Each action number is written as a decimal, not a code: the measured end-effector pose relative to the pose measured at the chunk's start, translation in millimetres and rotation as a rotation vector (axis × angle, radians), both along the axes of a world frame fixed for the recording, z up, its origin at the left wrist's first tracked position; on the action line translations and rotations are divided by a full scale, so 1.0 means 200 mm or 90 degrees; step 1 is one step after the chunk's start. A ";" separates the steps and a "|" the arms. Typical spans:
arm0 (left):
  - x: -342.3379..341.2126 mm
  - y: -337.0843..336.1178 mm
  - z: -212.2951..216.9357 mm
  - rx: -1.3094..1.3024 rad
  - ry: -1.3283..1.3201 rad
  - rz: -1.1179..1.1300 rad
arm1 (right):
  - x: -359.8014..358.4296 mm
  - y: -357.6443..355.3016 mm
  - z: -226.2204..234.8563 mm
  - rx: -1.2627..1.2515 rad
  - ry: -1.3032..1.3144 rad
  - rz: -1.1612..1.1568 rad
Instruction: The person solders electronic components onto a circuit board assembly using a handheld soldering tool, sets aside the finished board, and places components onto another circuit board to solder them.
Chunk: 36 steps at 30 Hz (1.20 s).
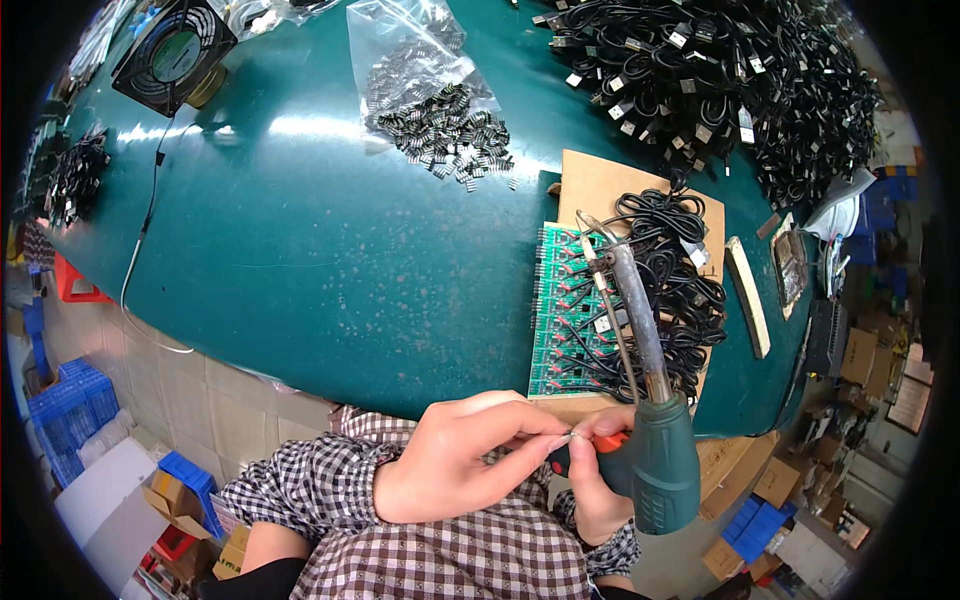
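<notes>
Both hands are meeting near the bottom edge, just below the near rim of the green table [300, 270]. Lying on the table to the far left is a black square fan [172, 52], with a thin cable [145, 215] trailing toward the near edge, and a clear plastic bag [415, 70] is spilling a heap of small dark metal parts [455, 135] near the middle. A large pile of black cables with plugs [720, 80] is filling the far right. Closer in, a brown cardboard sheet [600, 185] is carrying a green circuit board panel [570, 320] and a smaller bundle of black cables [680, 290], which is overlapping the panel's right side. The left hand [455, 460] is pinching its thumb and fingers together on a small, thin piece at their tips, too small to make out. The right hand [595, 480] is wrapping closed around the green handle of a soldering gun [655, 440], its thumb lying near the red trigger and touching the left fingertips. The gun's long metal barrel is pointing far, over the circuit board panel, with a thin wire running alongside it.
</notes>
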<state>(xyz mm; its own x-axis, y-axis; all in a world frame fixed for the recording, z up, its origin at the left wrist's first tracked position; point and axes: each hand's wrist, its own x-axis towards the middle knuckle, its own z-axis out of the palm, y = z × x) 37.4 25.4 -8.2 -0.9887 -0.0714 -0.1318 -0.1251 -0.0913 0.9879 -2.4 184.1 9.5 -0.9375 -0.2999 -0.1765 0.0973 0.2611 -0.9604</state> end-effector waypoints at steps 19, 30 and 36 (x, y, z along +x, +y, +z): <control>-0.16 -0.08 -0.20 0.217 -0.247 0.095 | 0.17 0.18 -0.03 -0.089 -0.123 -0.136; -0.17 -0.08 -0.20 0.234 -0.261 0.105 | 0.27 0.27 -0.07 0.006 -0.123 -0.155; -0.17 -0.07 -0.21 0.232 -0.251 0.111 | 0.28 0.31 -0.07 0.030 -0.158 -0.113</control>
